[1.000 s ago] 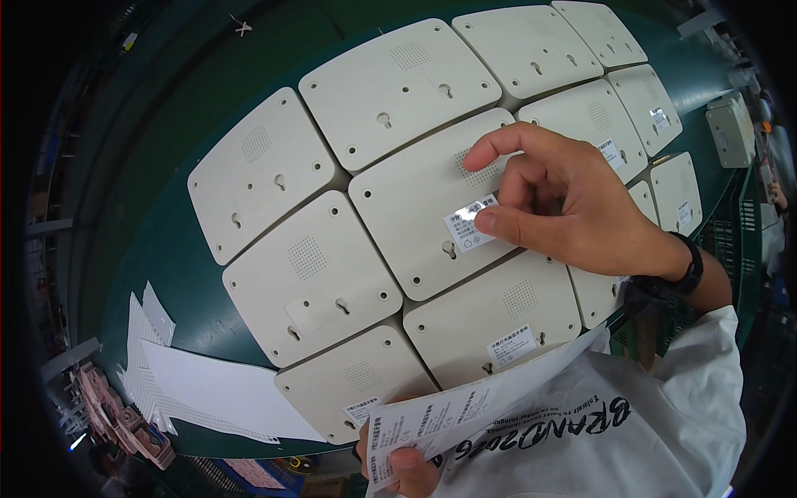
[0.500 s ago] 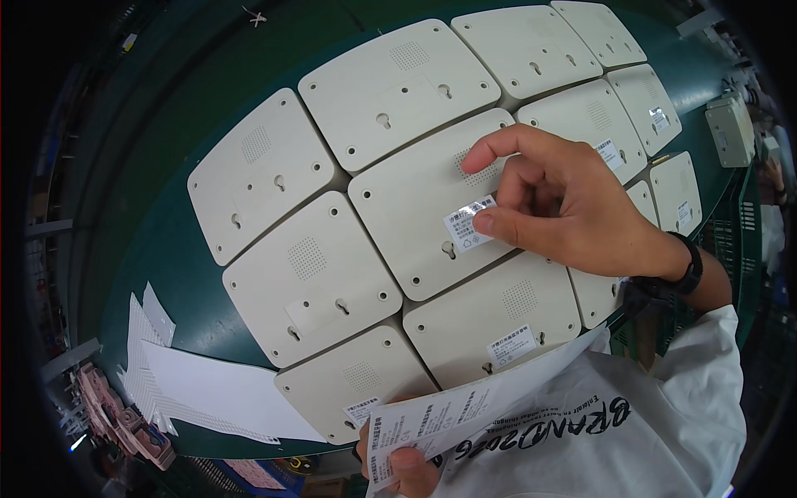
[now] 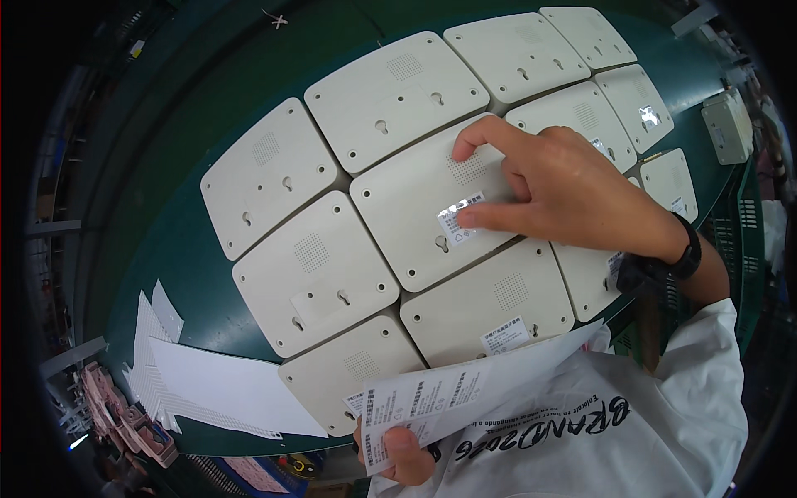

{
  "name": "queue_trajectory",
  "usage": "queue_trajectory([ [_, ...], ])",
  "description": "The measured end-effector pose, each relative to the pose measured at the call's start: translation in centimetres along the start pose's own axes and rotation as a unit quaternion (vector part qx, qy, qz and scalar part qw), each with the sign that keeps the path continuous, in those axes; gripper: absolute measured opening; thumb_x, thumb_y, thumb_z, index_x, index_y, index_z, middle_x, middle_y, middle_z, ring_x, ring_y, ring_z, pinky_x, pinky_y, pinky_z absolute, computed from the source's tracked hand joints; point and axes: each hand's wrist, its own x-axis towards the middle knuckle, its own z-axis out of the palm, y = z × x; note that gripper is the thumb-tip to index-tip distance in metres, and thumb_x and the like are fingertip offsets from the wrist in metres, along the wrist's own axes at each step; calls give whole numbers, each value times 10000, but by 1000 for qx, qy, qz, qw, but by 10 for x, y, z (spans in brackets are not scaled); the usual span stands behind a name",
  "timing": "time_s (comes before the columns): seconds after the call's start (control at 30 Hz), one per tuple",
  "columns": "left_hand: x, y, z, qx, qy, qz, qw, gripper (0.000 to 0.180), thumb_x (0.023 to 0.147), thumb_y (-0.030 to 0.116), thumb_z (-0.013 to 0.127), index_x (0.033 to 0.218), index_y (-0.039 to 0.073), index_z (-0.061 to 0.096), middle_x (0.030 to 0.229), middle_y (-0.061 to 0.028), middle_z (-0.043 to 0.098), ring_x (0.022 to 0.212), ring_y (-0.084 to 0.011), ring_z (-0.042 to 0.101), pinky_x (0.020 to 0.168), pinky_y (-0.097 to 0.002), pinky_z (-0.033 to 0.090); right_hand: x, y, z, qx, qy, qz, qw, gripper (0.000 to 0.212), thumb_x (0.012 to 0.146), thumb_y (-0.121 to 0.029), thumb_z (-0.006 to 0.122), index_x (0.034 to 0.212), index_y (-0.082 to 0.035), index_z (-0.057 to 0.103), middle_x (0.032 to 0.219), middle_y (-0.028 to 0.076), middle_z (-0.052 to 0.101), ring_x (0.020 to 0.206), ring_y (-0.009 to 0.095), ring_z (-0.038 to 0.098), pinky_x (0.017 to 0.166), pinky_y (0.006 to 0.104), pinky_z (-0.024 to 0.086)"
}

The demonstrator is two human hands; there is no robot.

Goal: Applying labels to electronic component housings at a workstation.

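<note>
My right hand [image 3: 564, 187] reaches over a cream plastic housing [image 3: 398, 212] in the middle of the group. Its thumb presses on a small white printed label [image 3: 459, 232] stuck beside the keyhole slot, while the index finger is bent near the speaker holes, apart from the thumb. The other fingers are partly hidden behind the hand. At the lower edge, my left hand [image 3: 407, 461] grips a sheet of labels [image 3: 432, 402] between thumb and fingers; several printed labels show on its left part. This sheet overlaps the front housing [image 3: 353, 369], covering part of its label.
Several similar housings [image 3: 394, 100] lie face down in rows on the green table [image 3: 216, 303]; some bear labels. Spread white sheets [image 3: 220, 382] lie at the left, beside pink parts [image 3: 124, 415]. Another housing [image 3: 729, 129] lies at the far right, near a green crate [image 3: 747, 241].
My right thumb has slid slightly leftward over the label, and the hand has turned more palm down. My left hand still holds the sheet. The whole view has shifted a little.
</note>
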Motion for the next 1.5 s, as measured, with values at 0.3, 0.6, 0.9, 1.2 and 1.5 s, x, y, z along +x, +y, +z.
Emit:
queue_trajectory([
  [0.3, 23, -2, 18, -115, -49, 73, 989, 610, 988, 204, 505, 1478, -113, 327, 1344, -316, 562, 1129, -384, 662, 954, -482, 556, 2, 8, -7, 226, -64, 122, 964, 232, 951, -120, 681, 1146, -56, 573, 554, 39, 534, 487, 111, 508, 467, 299, 349],
  [0.6, 27, 10, 14, -64, -117, 1, 991, 616, 977, 125, 497, 1519, -70, 280, 1448, -288, 483, 1283, -381, 561, 1061, -493, 477, -3, 5, -2, 167, -20, 54, 984, 121, 964, -92, 634, 1062, -24, 617, 598, 28, 581, 509, 96, 531, 504, 245, 399],
  [0.9, 32, 26, 20, -115, -91, -34, 989, 619, 969, 130, 516, 1506, -84, 295, 1414, -270, 514, 1266, -357, 572, 1068, -461, 469, -47, -44, 10, 197, 86, -250, 944, 149, 862, -77, 759, 1006, -48, 734, 856, 55, 676, 694, 150, 595, 572, 265, 452],
  [1.2, 31, 30, 24, -236, -60, -55, 968, 588, 999, 244, 461, 1477, -79, 347, 1345, -271, 562, 1170, -345, 633, 981, -463, 531, -56, -59, 28, 115, 110, -322, 933, 243, 765, -64, 812, 986, -18, 722, 919, 76, 659, 772, 217, 641, 614, 311, 538],
  [1.5, 35, 26, 25, -273, -16, -81, 959, 588, 1007, 287, 452, 1462, -75, 373, 1313, -245, 596, 1140, -327, 654, 940, -460, 553, -53, -55, 41, 70, 163, -372, 911, 297, 716, -51, 845, 986, 10, 738, 953, 117, 691, 689, 211, 644, 548, 299, 486],
])
